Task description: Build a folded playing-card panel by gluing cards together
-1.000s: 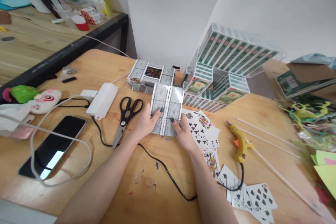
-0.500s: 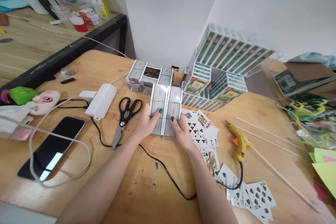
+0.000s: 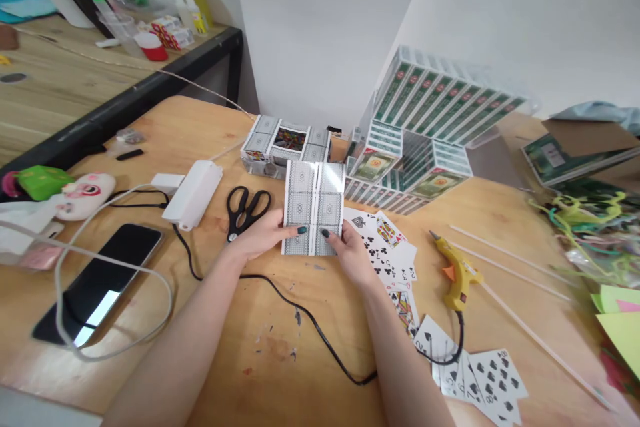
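Note:
A panel of playing cards (image 3: 301, 203), made of two columns with patterned grey backs facing me, is held tilted above the table. My left hand (image 3: 265, 235) pinches its lower left part, thumb on the front and fingers behind. At the lower right edge, my right hand (image 3: 353, 250) grips it the same way. Just behind the panel stands a box-like structure covered in cards (image 3: 285, 141). Black-handled scissors (image 3: 244, 210) lie left of the panel, their blades partly hidden by my left hand. Loose face-up playing cards (image 3: 385, 250) are spread beside my right hand.
Packs of cards (image 3: 435, 93) are stacked in a tall structure at the back right. A yellow glue gun (image 3: 456, 270) lies right, near white glue sticks (image 3: 515, 270). Its black cable (image 3: 310, 327) crosses the table. A phone (image 3: 100, 287) and a white power box (image 3: 193, 193) lie left.
The card panel has shifted slightly left and turned more upright and square to me. My left hand has slid left and now covers the scissor blades.

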`<state>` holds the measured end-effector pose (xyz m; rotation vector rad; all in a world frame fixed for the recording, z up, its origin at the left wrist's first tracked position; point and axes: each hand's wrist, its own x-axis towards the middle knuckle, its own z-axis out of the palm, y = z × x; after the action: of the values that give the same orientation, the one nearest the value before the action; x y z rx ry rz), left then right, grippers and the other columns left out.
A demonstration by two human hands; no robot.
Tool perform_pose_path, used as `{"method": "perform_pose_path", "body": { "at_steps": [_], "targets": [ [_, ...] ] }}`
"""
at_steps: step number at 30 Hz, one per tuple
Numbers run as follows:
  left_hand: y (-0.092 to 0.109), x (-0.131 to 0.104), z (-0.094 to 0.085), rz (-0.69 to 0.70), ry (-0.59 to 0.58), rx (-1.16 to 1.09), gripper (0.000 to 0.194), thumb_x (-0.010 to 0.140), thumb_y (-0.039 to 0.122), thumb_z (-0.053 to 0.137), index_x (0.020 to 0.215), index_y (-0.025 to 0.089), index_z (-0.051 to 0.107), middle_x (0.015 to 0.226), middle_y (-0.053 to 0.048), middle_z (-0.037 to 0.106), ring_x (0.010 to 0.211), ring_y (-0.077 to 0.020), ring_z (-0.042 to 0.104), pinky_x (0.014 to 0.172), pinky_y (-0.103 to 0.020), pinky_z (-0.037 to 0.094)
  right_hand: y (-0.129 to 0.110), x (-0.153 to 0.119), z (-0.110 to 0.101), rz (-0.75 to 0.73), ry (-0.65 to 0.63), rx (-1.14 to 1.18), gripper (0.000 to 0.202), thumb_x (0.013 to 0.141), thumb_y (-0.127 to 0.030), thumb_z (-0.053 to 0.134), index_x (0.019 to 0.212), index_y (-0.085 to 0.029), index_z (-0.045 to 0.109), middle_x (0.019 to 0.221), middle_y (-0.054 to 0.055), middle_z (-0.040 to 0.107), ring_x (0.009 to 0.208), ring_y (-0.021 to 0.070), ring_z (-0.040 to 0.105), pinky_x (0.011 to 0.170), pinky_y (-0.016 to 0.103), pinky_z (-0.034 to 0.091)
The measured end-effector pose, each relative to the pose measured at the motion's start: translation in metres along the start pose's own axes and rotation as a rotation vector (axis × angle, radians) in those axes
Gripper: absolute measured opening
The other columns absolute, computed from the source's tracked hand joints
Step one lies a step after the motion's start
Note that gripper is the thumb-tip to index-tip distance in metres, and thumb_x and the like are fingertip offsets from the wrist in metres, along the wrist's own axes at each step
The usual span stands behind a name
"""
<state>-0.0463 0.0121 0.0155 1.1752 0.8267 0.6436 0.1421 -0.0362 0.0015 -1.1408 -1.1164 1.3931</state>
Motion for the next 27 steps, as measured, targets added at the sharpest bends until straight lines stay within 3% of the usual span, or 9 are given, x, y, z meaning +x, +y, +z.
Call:
{"method": "perform_pose_path", "body": {
  "at_steps": [7, 14, 20, 24, 27],
  "targets": [
    [-0.004, 0.005, 0.003, -0.022, 0.012, 0.065, 0.039, 0.068, 0.028, 0.073, 0.104, 0.016, 0.065, 0.107, -0.008, 0.07, 0.102, -0.0244, 0.063, 0.093, -0.042, 0.047, -0.006, -0.001, 0.002, 0.005, -0.042, -0.051, 0.03, 0.081, -0.042, 0.059, 0.1, -0.02, 0.062, 0.108, 0.007, 0.068, 0.103, 0.0238, 0.061, 0.095, 0.04, 0.046],
    [-0.006, 0.006, 0.0, -0.057, 0.08, 0.23, 0.031, 0.065, 0.023, 0.071, 0.095, 0.015, 0.069, 0.094, -0.007, 0.073, 0.089, -0.0235, 0.067, 0.083, -0.038, 0.052, 0.004, 0.0, -0.007, 0.148, 0.012, -0.123, 0.027, 0.072, -0.04, 0.066, 0.085, -0.016, 0.066, 0.088, 0.008, 0.072, 0.079, 0.0251, 0.066, 0.073, 0.038, 0.053],
    [-0.008, 0.004, 0.0, -0.091, 0.159, 0.339, 0.027, 0.061, 0.023, 0.072, 0.087, 0.015, 0.072, 0.084, -0.007, 0.074, 0.085, -0.0256, 0.068, 0.075, -0.036, 0.053, 0.004, 0.0, -0.008, 0.207, 0.027, -0.167, 0.024, 0.068, -0.036, 0.068, 0.078, -0.015, 0.067, 0.081, 0.006, 0.072, 0.071, 0.0233, 0.066, 0.062, 0.033, 0.053],
    [-0.004, 0.006, 0.006, -0.05, 0.193, 0.323, 0.031, 0.061, 0.021, 0.072, 0.091, 0.017, 0.07, 0.091, -0.007, 0.074, 0.092, -0.0259, 0.067, 0.081, -0.037, 0.052, 0.002, 0.0, -0.004, 0.192, 0.093, -0.274, 0.022, 0.068, -0.035, 0.066, 0.075, -0.015, 0.066, 0.079, 0.007, 0.072, 0.075, 0.0245, 0.066, 0.063, 0.032, 0.052],
    [-0.001, 0.008, 0.012, -0.01, 0.153, 0.235, 0.037, 0.063, 0.018, 0.071, 0.1, 0.017, 0.066, 0.1, -0.006, 0.072, 0.098, -0.0243, 0.065, 0.087, -0.038, 0.05, -0.002, 0.0, -0.001, 0.146, 0.14, -0.319, 0.024, 0.07, -0.037, 0.066, 0.078, -0.014, 0.066, 0.079, 0.008, 0.072, 0.082, 0.0259, 0.066, 0.069, 0.034, 0.053]
  ]
}}
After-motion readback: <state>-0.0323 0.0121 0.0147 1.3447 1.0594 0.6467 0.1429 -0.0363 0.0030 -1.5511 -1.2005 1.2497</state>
